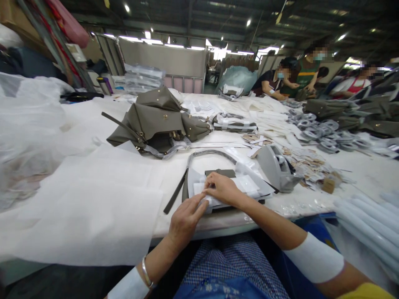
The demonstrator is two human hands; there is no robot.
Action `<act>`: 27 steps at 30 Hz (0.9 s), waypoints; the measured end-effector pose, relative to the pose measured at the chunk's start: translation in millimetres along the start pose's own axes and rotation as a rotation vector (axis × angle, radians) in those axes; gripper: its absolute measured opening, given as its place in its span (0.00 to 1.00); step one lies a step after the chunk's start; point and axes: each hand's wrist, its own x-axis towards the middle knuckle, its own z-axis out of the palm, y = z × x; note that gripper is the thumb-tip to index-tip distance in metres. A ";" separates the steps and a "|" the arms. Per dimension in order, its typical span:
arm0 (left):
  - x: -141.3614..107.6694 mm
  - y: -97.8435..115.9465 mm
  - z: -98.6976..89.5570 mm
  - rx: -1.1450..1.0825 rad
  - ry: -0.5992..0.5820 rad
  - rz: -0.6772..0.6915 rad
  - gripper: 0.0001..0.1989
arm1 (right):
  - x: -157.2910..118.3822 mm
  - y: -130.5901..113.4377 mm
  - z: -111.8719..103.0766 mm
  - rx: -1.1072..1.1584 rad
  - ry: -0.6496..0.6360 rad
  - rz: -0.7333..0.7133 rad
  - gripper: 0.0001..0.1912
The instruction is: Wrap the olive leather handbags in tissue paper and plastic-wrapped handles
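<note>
A grey-green handbag (185, 187) lies on the table in front of me, largely covered by white wrapping paper (247, 185). Its handle (215, 153), in clear film, arches away from me, and a dark strap (175, 195) sticks out to the left. My right hand (222, 189) rests on top with its fingers curled and pinched at the paper. From the near left, my left hand (186, 218) lies against the paper, fingers stretched out and thumb apart. The fingertips of both hands meet; what is right beneath them is hidden.
Unwrapped grey-green handbags (152, 122) stand beyond, beside a flat wrapped bag (235, 123). A grey moulded piece (276, 168) and a heap of tags (311, 166) lie right. A large white sheet (93, 207) covers the left. Co-workers (304, 70) stand at the far right.
</note>
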 end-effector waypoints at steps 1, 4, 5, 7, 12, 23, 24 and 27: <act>-0.2 -0.7 0.5 0.002 -0.012 0.010 0.14 | 2.1 0.6 -0.6 -0.009 -0.026 0.014 0.05; -1.2 -1.4 2.6 0.024 -0.037 -0.005 0.17 | 7.6 1.9 -1.0 -0.028 -0.059 0.010 0.07; -1.5 -1.0 2.9 0.031 -0.041 -0.020 0.18 | 8.7 2.0 -0.7 -0.028 -0.057 -0.002 0.07; -1.8 0.2 2.7 0.039 -0.047 -0.043 0.20 | 8.6 1.6 -0.9 -0.020 -0.027 -0.029 0.05; -0.8 2.7 -1.0 0.059 -0.040 -0.040 0.20 | -17.0 12.7 -24.2 0.111 0.166 -0.156 0.07; -1.7 -4.6 5.0 0.124 0.023 0.024 0.21 | -103.5 192.9 -159.1 0.249 0.543 0.799 0.08; -1.5 -4.4 4.6 0.129 0.028 0.025 0.21 | -102.5 202.2 -161.7 0.333 0.497 0.834 0.10; -0.2 -3.2 2.9 0.152 0.038 0.041 0.21 | -93.9 215.8 -162.5 0.511 0.396 0.844 0.16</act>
